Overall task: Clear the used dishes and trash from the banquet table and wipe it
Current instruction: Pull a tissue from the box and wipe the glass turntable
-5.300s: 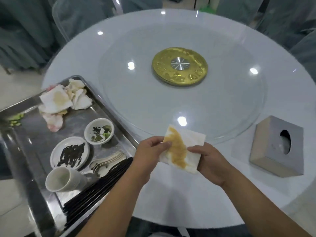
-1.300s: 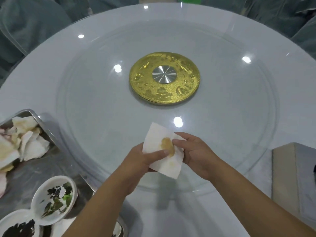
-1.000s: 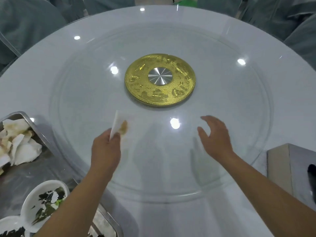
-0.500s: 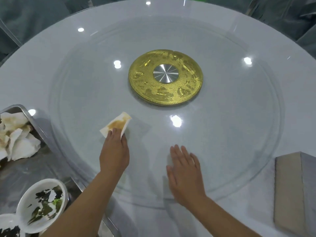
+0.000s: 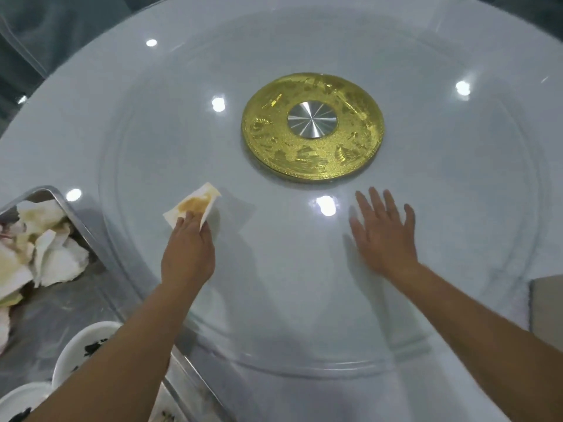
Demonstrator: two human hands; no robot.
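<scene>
Closest to the camera, bottom left, there's a metal tray (image 5: 100,287) sitting on the worktop's edge. It's got a white bowl (image 5: 76,357) with dark leafy scraps in it, partly hidden behind the left forearm, plus another white dish (image 5: 21,403) at the very corner. Further back on the tray is a heap of crumpled, stained napkins (image 5: 39,248).

Over at the right edge you can just see a slice of a tan box (image 5: 545,303), mostly cut off.

Both arms reach out over the glass turntable (image 5: 274,315) that lies on the round white worktop (image 5: 76,117). The left hand (image 5: 187,254) has its fingers down on a folded white napkin (image 5: 195,205) with a brownish-yellow smear, pressing it flat onto the glass; whether the grip curls around the paper's edge I honestly can't tell. The right hand (image 5: 384,236) is spread wide, fingers straight, palm flat on the glass, holding nothing.

Beyond both hands sits the gold hub (image 5: 312,126) of the turntable with a shiny silver disc in its middle. Ceiling lights reflect as bright spots all over the glass.
</scene>
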